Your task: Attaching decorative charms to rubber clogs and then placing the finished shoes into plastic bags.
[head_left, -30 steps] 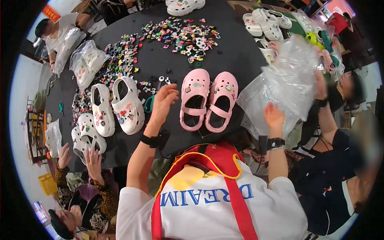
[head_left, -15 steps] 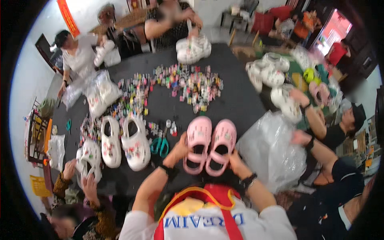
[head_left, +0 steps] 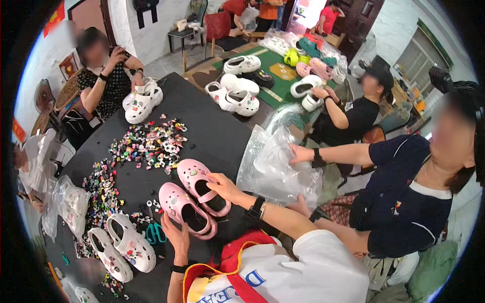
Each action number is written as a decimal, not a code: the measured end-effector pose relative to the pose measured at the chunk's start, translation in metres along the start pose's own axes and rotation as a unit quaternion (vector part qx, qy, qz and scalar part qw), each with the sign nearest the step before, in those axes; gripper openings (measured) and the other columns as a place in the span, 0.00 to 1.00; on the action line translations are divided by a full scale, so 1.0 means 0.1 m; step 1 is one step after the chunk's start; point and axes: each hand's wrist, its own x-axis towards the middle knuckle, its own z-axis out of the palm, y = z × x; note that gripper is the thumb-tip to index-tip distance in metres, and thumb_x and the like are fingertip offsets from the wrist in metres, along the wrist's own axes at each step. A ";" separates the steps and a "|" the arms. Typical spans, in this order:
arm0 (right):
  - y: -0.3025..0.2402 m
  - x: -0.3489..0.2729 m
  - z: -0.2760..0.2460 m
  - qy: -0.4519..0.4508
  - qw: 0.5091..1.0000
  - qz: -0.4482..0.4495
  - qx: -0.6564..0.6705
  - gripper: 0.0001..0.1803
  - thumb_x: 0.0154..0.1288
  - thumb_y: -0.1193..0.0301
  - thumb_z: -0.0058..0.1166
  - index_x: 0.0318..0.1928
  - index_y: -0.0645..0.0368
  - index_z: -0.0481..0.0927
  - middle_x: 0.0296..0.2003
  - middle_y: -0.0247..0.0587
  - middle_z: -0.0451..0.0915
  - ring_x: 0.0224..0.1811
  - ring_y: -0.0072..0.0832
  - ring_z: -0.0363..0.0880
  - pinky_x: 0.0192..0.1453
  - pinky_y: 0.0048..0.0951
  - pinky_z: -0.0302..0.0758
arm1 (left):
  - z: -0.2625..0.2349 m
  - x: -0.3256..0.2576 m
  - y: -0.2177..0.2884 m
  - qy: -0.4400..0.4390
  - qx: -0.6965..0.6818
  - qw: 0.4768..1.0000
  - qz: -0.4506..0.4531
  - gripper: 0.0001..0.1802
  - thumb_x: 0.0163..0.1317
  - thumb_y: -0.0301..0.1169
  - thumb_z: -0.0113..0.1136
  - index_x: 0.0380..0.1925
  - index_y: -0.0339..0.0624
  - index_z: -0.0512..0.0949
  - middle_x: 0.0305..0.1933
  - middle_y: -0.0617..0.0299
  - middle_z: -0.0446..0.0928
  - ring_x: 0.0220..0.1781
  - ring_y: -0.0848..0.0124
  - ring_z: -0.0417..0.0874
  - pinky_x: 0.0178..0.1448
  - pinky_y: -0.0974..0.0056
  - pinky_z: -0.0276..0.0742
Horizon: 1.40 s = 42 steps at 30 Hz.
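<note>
A pair of pink clogs with small charms rests on the black table, toes pointing away from me. My right hand grips the rim of the right pink clog near its opening. Along the outer side of the left pink clog lies my left hand, its fingers apart and touching it. Teal-handled scissors are just left of that hand. Beyond them stands a white clog with charms, beside a second white clog.
Loose colourful charms cover the table's far left. At right, a person in dark clothes holds a clear plastic bag near the edge. Another person, far left, handles white clogs. More white clogs stand on a green-topped table.
My view has turned right, bringing the person with the bag fully in. The pink clogs remain by my hands; my right hand now reaches over the right clog, and my left hand's fingers have spread.
</note>
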 end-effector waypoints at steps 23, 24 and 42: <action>-0.07 -0.69 -0.01 -0.154 0.946 0.070 -0.277 0.15 0.55 0.59 0.48 0.38 0.52 0.79 0.36 0.47 0.79 0.39 0.41 0.78 0.43 0.39 0.73 | -0.22 0.22 0.70 -0.129 -0.358 0.917 -0.116 0.08 0.61 0.27 0.44 0.24 0.38 0.68 0.24 0.62 0.74 0.28 0.75 0.71 0.36 0.70 0.67; -0.04 -0.62 -0.06 -0.143 0.941 0.078 -0.296 0.15 0.55 0.60 0.47 0.38 0.53 0.79 0.35 0.47 0.79 0.38 0.41 0.78 0.42 0.38 0.73 | -0.29 0.27 0.73 -0.107 -0.330 0.930 -0.124 0.08 0.61 0.28 0.44 0.24 0.39 0.69 0.22 0.63 0.72 0.27 0.75 0.70 0.34 0.70 0.65; -0.38 -0.31 0.02 -0.042 0.975 -0.138 -0.167 0.08 0.57 0.74 0.49 0.37 0.61 0.77 0.34 0.39 0.77 0.31 0.28 0.73 0.36 0.26 0.69 | -0.46 0.24 0.53 -0.054 -0.424 0.876 -0.223 0.06 0.61 0.33 0.51 0.31 0.42 0.72 0.28 0.67 0.75 0.33 0.79 0.75 0.38 0.74 0.67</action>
